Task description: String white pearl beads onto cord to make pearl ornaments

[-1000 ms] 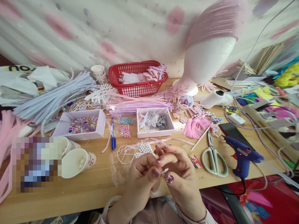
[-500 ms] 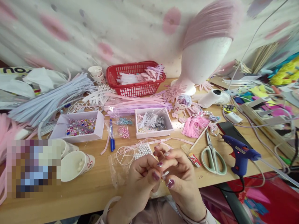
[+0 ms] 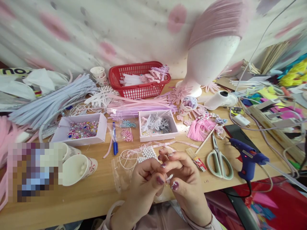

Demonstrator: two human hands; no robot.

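My left hand [image 3: 146, 183] pinches a small white piece [image 3: 170, 177] between thumb and forefinger; its exact kind is too small to make out. My right hand [image 3: 189, 182] meets it from the other side, thumb and fingertips bent round the piece. Just behind the fingers are white pearl beads [image 3: 146, 154] in a clear bag and a loop of white elastic cord [image 3: 128, 158]. Green-handled scissors [image 3: 219, 161] lie right of my right hand, beside a small red packet [image 3: 200, 163].
A blue glue gun [image 3: 248, 159] stands at the right edge by a phone [image 3: 240, 135]. Boxes of gems [image 3: 79, 142] and charms [image 3: 158, 138], a red basket [image 3: 139, 93] and a foam head [image 3: 211, 60] stand behind. Paper cups [image 3: 92, 167] lie tipped at left.
The white piece between my fingertips has turned slightly and shows more. Both hands stay in nearly the same place.
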